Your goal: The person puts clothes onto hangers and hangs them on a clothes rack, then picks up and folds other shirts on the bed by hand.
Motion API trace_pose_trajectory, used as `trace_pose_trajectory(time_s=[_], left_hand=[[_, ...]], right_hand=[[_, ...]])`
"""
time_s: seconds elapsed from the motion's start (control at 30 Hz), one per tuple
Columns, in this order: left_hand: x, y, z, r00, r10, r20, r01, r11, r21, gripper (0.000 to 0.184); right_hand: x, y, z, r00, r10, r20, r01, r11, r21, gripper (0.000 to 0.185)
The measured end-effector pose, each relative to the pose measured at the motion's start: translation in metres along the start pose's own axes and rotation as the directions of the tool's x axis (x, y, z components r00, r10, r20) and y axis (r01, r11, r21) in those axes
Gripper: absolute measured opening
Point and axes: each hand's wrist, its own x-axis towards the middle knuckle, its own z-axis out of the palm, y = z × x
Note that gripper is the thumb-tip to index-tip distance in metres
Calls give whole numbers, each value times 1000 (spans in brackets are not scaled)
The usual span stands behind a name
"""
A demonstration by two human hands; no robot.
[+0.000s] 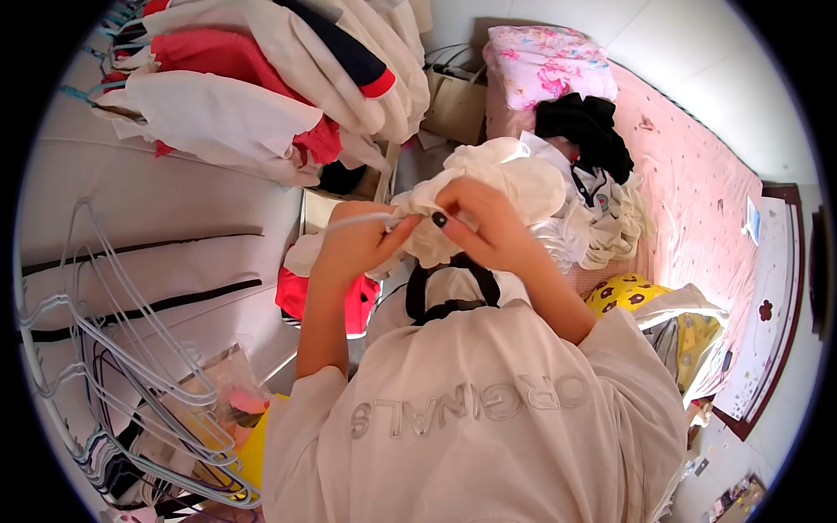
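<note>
A cream-white garment [514, 179] hangs bunched in front of my chest, between my two hands. My left hand [353, 240] is closed at its left side, with a pale thin strip, perhaps part of a hanger, running across the fingers. On the other side my right hand [484, 222] pinches the garment's edge, thumb and fingers together, a dark nail showing. Both hands are close to each other, their fingertips almost meeting. The lower part of the garment is hidden behind my hands and arms.
Clothes [218, 113] hang on a rack at the upper left. Empty hangers [131, 331] hang at the left. A pink bed [689, 183] holds a floral pillow [554, 65], black clothing [584, 131] and piled pale clothes [619, 227]. A yellow patterned bag [623, 294] is at the right.
</note>
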Motion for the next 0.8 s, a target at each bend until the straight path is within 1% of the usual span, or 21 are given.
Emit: trace_pose_trajectory(time_s=[0.03, 0.07, 0.1, 0.13, 0.17, 0.23, 0.27, 0.3, 0.33, 0.37, 0.4, 0.43, 0.47, 0.5, 0.57, 0.67, 0.7, 0.73, 0.8], left_hand=[[-1, 0, -4, 999, -40, -19, 40, 999, 8, 38], [-3, -6, -6, 994, -108, 20, 108, 993, -52, 37], [-5, -14, -9, 983, -172, 63, 178, 978, -109, 36], [-7, -22, -10, 966, -233, 109, 249, 955, -163, 35], [-7, -26, -12, 962, -242, 128, 266, 935, -234, 31], [-7, -36, -15, 952, -255, 167, 301, 878, -371, 25], [-7, -43, -16, 955, -266, 129, 296, 883, -366, 25], [-7, -52, -16, 957, -276, 92, 291, 887, -360, 26], [-8, -63, -18, 957, -286, 55, 286, 891, -353, 29], [-12, -77, -23, 964, -266, 7, 260, 933, -249, 40], [-15, -83, -31, 963, -268, -15, 264, 956, -127, 38], [-21, -96, -34, 962, -269, -47, 262, 957, -123, 40], [-27, -105, -34, 960, -269, -76, 259, 959, -118, 42], [-27, -103, -34, 968, -184, -171, 186, 983, -4, 43], [-26, -96, -29, 946, 17, -323, 62, 970, 235, 46], [-17, -85, -12, 904, 223, -366, -57, 909, 412, 48], [-15, -89, -6, 890, 214, -403, -46, 921, 387, 33], [-14, -93, -3, 896, 190, -402, -50, 941, 334, 28], [-9, -92, -1, 906, 151, -395, -63, 972, 227, 19]], right_hand=[[1, 2, -4, 999, -33, -37, 34, 999, 38, 15], [1, 5, -10, 998, -57, -32, 51, 987, -150, 17], [-2, 12, -17, 997, -79, -23, 67, 940, -333, 19], [-5, 19, -26, 995, -100, -10, 81, 860, -504, 21], [-13, 34, -34, 995, -17, 99, 71, 814, -576, 21], [-19, 42, -39, 995, 62, 84, -3, 820, -573, 17], [-21, 46, -41, 992, 100, 78, -38, 820, -571, 15], [-24, 58, -41, 1000, 6, 5, -2, 818, -576, 11], [-24, 59, -46, 998, 70, -6, -60, 813, -579, 11], [-25, 59, -53, 991, 133, -16, -118, 805, -581, 11], [-25, 59, -60, 981, 193, -29, -173, 793, -584, 12], [-25, 57, -66, 976, 213, -51, -205, 813, -545, 13], [-26, 58, -70, 973, 228, -36, -212, 822, -529, 13], [-27, 59, -74, 969, 245, -22, -222, 830, -512, 13], [-27, 62, -79, 961, 277, 3, -242, 844, -478, 14], [-24, 65, -86, 946, 321, 52, -267, 857, -441, 14], [-22, 65, -88, 939, 337, 72, -273, 855, -442, 14], [-20, 65, -89, 931, 353, 92, -279, 852, -442, 15], [-17, 63, -86, 941, 331, 62, -283, 877, -389, 14]])
